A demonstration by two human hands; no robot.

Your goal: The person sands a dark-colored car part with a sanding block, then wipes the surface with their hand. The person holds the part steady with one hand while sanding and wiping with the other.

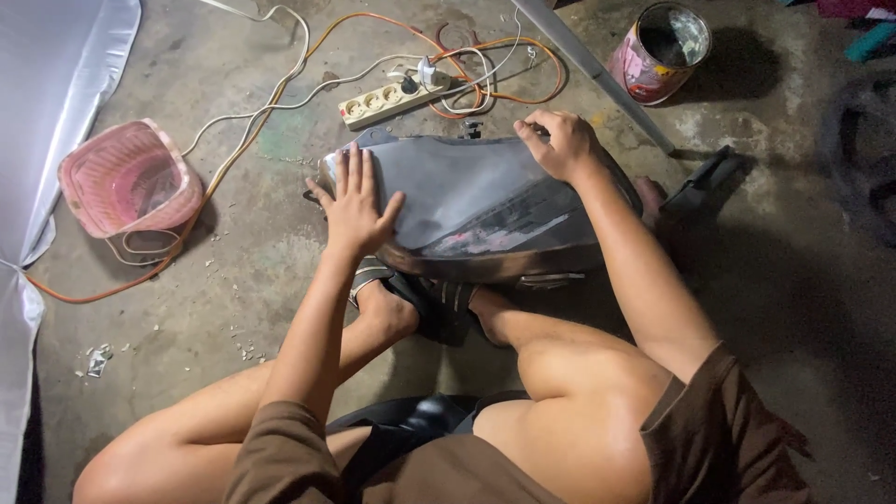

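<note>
A curved dark grey body panel (467, 201), dulled and scuffed, rests on the concrete floor against my feet. My left hand (357, 207) lies flat on its left end with the fingers spread. My right hand (558, 142) presses on the panel's upper right edge, fingers curled over the rim. I cannot tell whether something small is under the right hand's fingers. My bare legs and sandalled feet (415, 297) are tucked just below the panel.
A pink plastic basket (126, 177) lies tipped at the left. A white power strip (392, 96) with orange and white cables sits behind the panel. A paint tin (661, 51) and a metal bar (597, 70) stand at the back right. White sheeting (42, 112) hangs on the left.
</note>
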